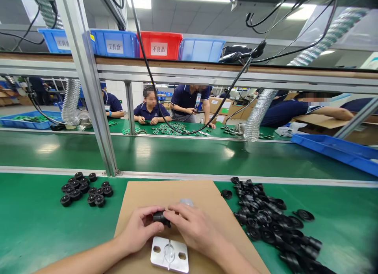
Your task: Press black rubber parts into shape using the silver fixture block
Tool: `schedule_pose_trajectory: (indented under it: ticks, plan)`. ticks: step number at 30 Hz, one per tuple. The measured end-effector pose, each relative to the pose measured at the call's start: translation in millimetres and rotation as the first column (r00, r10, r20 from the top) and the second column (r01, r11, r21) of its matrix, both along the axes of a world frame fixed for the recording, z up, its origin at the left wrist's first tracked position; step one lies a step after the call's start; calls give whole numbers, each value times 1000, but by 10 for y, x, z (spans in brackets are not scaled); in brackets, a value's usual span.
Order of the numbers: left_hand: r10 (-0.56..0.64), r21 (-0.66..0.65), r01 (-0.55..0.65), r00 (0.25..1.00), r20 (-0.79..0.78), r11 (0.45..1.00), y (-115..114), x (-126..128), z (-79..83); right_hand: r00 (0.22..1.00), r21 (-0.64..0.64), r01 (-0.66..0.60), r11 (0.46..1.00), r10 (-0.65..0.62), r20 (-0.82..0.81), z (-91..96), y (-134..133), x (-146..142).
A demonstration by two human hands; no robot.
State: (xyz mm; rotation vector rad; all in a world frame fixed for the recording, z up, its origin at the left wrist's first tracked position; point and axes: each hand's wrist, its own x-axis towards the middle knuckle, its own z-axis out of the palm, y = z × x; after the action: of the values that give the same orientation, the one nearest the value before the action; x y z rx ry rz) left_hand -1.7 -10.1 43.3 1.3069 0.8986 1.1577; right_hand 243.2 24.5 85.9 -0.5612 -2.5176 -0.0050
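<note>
Between my two hands is a small black cylindrical part (161,217), held above a sheet of brown cardboard (141,195). My left hand (141,228) grips it from the left with thumb and fingers. From the right, my right hand (191,224) has its fingers closed on the part's other end, covering some of it. Just below the hands, a silver metal plate (169,255) lies on the cardboard, with two oval slots and a round recess in its middle. Behind my right fingers sits a small clear piece (186,202), partly hidden.
Several round black parts (84,187) stand grouped on the green bench at left. A big heap of black parts (265,215) covers the right side. Beyond a metal post (91,85) runs a green conveyor belt (177,152). Co-workers sit and stand past it. Bins (159,45) line the shelf above.
</note>
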Motion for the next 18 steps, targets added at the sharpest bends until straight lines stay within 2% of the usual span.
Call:
schedule_pose_trajectory:
  ticks: [3, 5, 9, 11, 14, 16, 18]
  plan:
    - [-24, 10, 24, 999, -26, 1000, -14, 6, 17, 999, -6, -30, 1000, 30, -21, -30, -5, -39]
    - [-29, 35, 31, 997, -66, 999, -22, 10, 32, 998, -56, -13, 998, 10, -56, -54, -30, -72]
    - [49, 119, -28, 983, -175, 992, -31, 12, 45, 986, -266, 116, 957, -144, -86, -102, -115, -147]
    - [93, 141, -63, 971, -219, 988, -34, 10, 44, 972, -330, 189, 925, -224, -73, -117, -150, -173]
    - [91, 134, -65, 975, -203, 989, -29, 6, 33, 948, -389, 266, 882, -312, -60, -102, -159, -158]
    - [65, 119, -47, 985, -160, 992, -18, 3, 21, 959, -389, 233, 891, -278, -63, -67, -137, -110]
    - [42, 100, -30, 992, -117, 995, -5, 3, 9, 985, -312, 149, 938, -170, -41, -36, -106, -57]
